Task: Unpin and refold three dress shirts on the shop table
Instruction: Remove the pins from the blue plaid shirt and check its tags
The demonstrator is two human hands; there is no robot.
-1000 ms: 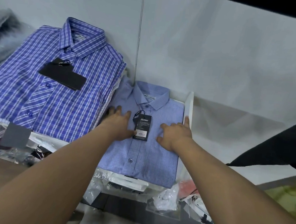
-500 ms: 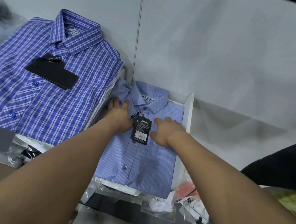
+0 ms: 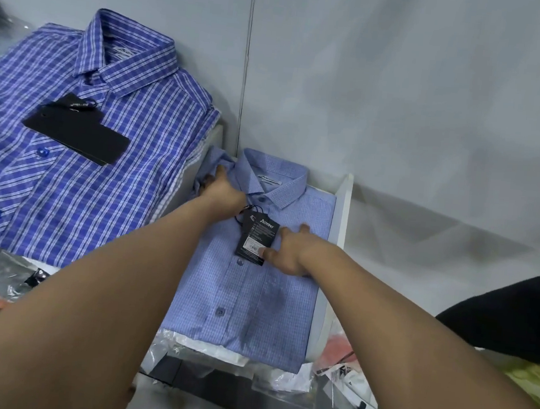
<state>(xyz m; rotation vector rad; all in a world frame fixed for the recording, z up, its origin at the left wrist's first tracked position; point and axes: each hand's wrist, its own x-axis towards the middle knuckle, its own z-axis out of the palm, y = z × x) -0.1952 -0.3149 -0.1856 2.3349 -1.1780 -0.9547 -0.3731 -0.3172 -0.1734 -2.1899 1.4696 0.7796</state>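
A folded light blue dress shirt [image 3: 253, 295] lies in the middle on a white board, collar toward the wall, with a black hang tag [image 3: 255, 237] on its chest. My left hand [image 3: 220, 189] is at its upper left shoulder, fingers curled on a bunched bit of the fabric beside the collar. My right hand [image 3: 290, 251] lies flat on the chest, thumb on the tag's lower edge. A folded blue plaid shirt [image 3: 80, 140] with a black tag [image 3: 78, 128] tops a stack at the left.
A grey wall [image 3: 405, 85] stands right behind the shirts. A white upright divider [image 3: 341, 218] borders the light blue shirt on the right. Clear plastic bags [image 3: 281, 380] and packaged items lie along the near edge. A dark sleeve [image 3: 509, 313] of another person reaches in from the right.
My left hand slid from the chest beside the tag up to the shirt's left shoulder and closed on loose fabric. My right hand shifted inward onto the tag's edge.
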